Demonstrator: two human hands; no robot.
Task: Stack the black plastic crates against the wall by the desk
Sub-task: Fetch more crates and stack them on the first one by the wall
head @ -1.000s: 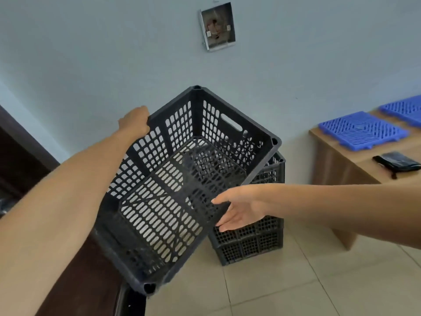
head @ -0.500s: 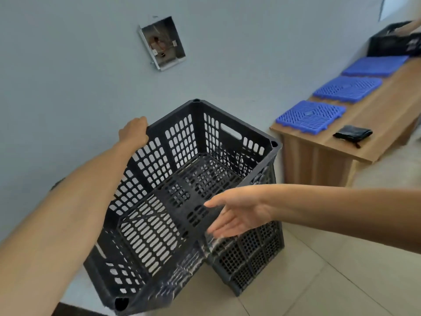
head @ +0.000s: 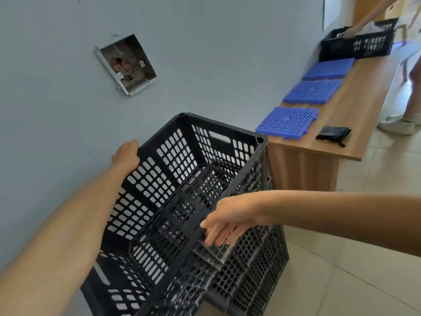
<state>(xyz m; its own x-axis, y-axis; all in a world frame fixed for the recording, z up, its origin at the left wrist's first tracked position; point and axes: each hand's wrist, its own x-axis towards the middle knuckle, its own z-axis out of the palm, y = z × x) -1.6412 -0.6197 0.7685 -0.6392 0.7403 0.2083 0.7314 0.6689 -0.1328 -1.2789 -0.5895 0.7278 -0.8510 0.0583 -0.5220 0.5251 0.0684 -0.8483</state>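
Note:
A black slotted plastic crate (head: 173,201) hangs tilted in the air, its open top facing me. My left hand (head: 125,153) grips its far left rim. My right hand (head: 224,221) reaches in from the right with relaxed, straight fingers that touch the crate's near right rim. Beneath and to the right stands a second black crate (head: 257,265) on the floor by the pale blue wall (head: 205,53), mostly covered by the held one. The wooden desk (head: 355,124) begins just right of the crates.
Three blue grid tiles (head: 288,122) and a black wallet (head: 333,132) lie on the desk. At its far end another person's hand (head: 348,33) reaches into a third black crate (head: 357,43). An open wiring box (head: 126,63) sits in the wall. Tiled floor (head: 341,270) spreads to the right.
The view has swung right along the desk. The held crate has dropped lower over the floor crate. My right hand has come up against its near rim.

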